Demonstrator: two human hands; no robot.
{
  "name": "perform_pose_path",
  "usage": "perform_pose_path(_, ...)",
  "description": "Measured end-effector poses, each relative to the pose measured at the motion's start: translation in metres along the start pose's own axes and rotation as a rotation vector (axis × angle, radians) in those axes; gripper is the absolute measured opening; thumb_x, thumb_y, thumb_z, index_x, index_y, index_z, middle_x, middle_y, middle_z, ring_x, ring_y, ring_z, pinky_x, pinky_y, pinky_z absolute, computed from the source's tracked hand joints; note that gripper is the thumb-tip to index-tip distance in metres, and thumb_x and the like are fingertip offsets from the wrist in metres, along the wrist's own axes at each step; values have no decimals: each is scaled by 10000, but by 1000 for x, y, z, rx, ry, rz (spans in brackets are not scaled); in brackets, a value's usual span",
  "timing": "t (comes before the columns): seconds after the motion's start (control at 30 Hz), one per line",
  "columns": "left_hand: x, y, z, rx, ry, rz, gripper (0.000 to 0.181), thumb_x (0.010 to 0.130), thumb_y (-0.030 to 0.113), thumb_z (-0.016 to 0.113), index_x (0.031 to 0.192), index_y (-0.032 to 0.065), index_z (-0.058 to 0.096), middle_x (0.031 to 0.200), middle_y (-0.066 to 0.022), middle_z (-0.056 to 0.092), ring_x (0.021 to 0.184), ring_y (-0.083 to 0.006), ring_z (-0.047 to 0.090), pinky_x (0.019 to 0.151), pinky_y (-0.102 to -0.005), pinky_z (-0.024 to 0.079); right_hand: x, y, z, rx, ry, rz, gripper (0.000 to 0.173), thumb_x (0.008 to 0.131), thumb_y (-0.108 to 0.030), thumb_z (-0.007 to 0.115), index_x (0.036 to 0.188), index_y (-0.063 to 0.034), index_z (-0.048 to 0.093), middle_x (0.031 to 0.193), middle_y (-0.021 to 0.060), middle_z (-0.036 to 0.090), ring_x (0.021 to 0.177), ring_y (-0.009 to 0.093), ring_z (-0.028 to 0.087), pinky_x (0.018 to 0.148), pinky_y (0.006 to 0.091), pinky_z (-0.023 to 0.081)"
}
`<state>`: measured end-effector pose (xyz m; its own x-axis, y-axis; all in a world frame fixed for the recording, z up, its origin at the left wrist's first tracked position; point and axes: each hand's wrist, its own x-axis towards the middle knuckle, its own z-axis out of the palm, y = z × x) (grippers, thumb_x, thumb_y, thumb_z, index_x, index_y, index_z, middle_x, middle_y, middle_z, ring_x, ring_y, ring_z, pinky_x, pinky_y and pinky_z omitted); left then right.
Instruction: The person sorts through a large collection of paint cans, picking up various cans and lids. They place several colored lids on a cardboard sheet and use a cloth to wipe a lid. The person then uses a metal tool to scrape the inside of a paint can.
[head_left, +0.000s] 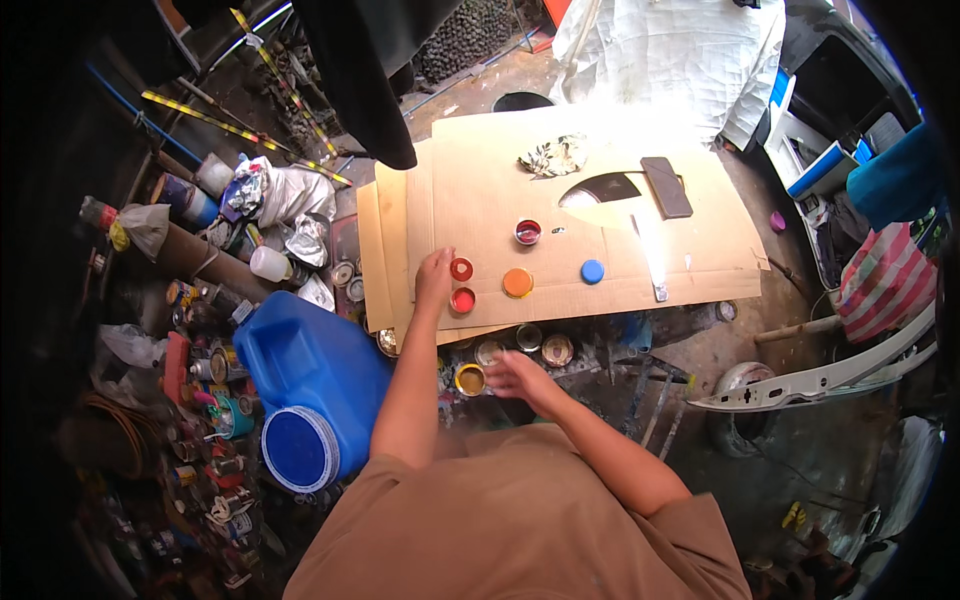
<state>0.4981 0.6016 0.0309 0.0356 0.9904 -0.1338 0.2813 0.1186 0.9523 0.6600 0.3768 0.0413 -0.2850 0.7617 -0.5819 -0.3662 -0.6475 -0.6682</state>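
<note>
My left hand (433, 279) rests at the left side of the cardboard (555, 300), its fingertips beside a red-smeared round lid (461, 269). Whether the fingers grip the lid is hard to tell. Just below sits a small open can of red paint (463, 301). My right hand (525, 381), slightly blurred, hangs below the cardboard's near edge with fingers apart and nothing visible in them. Left of it is a yellow-rimmed can (470, 380). Farther along the cardboard stand an orange round container (517, 283), a clear cup of dark red liquid (528, 232) and a blue round lid (592, 271).
A metal strip (651, 259), a dark flat block (667, 187) and a crumpled patterned cloth (553, 156) lie on the cardboard. A big blue jug (315, 382) stands at my left, by cluttered cans. More cans (557, 350) sit under the near edge. A white curved panel (817, 386) juts in from the right.
</note>
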Motion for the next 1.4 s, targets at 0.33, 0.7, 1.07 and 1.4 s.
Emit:
perform_pose_path(0.33,-22,-27,-4,154,-52,18,367,1013,266,464,1075,-16,691,1098,-163,707,940,-244,662,846,-383,516,91,-37,47,501,162,-99,823,1047,-611,351,1549,14,164,1414,261,490,1225,343,571,975,438,502)
perform_pose_path(0.7,-59,-48,2,278,0,140,408,862,86,628,1256,-18,645,1196,-219,691,1122,-334,666,972,-399,521,67,-38,59,402,180,-72,779,1052,-581,387,1536,11,235,1421,238,503,1218,328,575,993,447,482)
perform_pose_path(1.07,-48,-28,-2,202,-59,-111,220,870,141,698,996,-27,631,961,-174,701,901,-257,696,804,-385,560,59,-34,41,225,282,-103,523,1046,-404,526,1379,-17,419,1306,170,554,1148,274,600,903,415,511)
perform_pose_path(1.4,-107,12,5,-399,-116,-286,337,960,73,625,1259,9,482,1053,-121,637,874,-170,658,730,-300,555,46,-51,40,27,324,-193,371,1003,-328,640,1187,-11,582,1043,59,648,919,138,637,761,277,523)
